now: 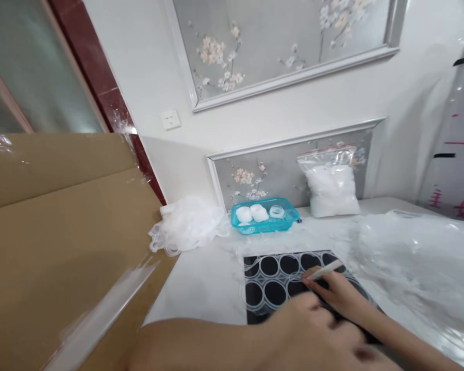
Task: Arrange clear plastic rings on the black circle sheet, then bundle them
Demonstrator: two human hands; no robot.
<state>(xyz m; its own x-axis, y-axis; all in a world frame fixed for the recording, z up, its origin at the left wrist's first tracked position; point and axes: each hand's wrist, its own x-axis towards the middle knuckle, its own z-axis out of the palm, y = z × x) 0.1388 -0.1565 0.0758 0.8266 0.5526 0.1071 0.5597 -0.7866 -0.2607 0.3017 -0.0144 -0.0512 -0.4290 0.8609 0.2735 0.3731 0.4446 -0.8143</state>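
A black mat [268, 317] lies on the white table, covered by a clear plastic sheet with rows of round ring outlines [275, 292]. My right hand [338, 291] rests over the mat's right part, its fingers closed around a slim white pen-like tool [327, 270]. The tool slants, with its lower end near the ring outlines; its exact kind does not show. Nearer the camera, my left hand [313, 330] is over the mat's front part, smeared by motion. Its knuckles look bent, but the fingertips and anything in them are hidden.
A teal basket [266, 226] with white rolls stands by the wall, beside a zip bag [332, 190] of white material. Left of the basket lies a heap of clear plastic rings [189, 224]. Clear plastic [421, 263] spreads on the right; a large cardboard box [62, 247] borders the left.
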